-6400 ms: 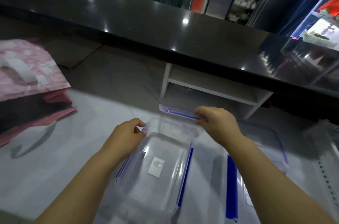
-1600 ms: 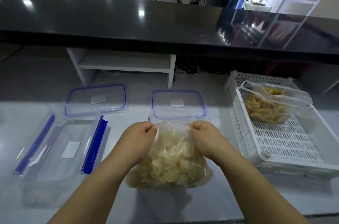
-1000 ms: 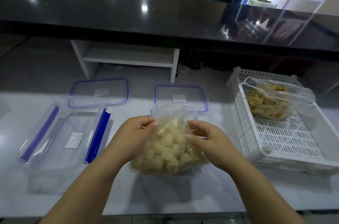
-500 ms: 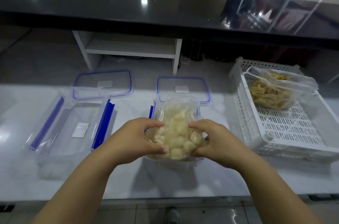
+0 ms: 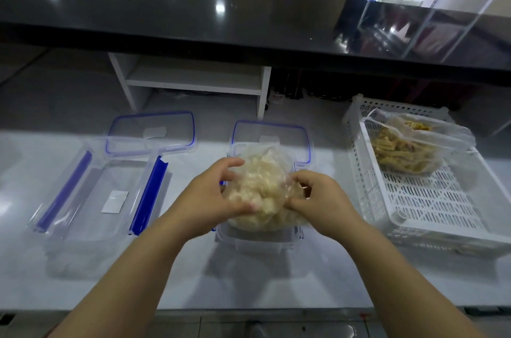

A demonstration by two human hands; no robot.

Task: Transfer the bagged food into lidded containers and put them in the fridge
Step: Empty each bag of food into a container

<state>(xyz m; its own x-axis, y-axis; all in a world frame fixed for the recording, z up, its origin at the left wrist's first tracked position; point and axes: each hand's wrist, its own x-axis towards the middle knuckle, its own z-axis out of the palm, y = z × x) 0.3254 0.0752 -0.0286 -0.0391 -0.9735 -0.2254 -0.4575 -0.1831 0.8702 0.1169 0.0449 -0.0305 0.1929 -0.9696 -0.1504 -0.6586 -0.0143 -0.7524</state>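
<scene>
A clear bag of pale food pieces (image 5: 262, 185) lies in the open middle container (image 5: 257, 240), whose lid (image 5: 272, 135) rests behind it. My left hand (image 5: 215, 196) grips the bag's left side. On the bag's right side, my right hand (image 5: 318, 199) pinches the plastic. A second open container (image 5: 94, 196) with blue clips stands at the left, its lid (image 5: 150, 130) behind it. Another bag, holding yellowish strips (image 5: 409, 149), sits in the white basket (image 5: 431, 213) on the right.
A black counter ledge (image 5: 249, 25) overhangs the far side of the white worktop (image 5: 249, 276). Under the ledge stands a white shelf unit (image 5: 193, 80). The worktop's front edge runs just below my forearms.
The bag has sunk lower into the middle container and its top has folded over. Both hands have shifted round its sides, the right now pinching the plastic.
</scene>
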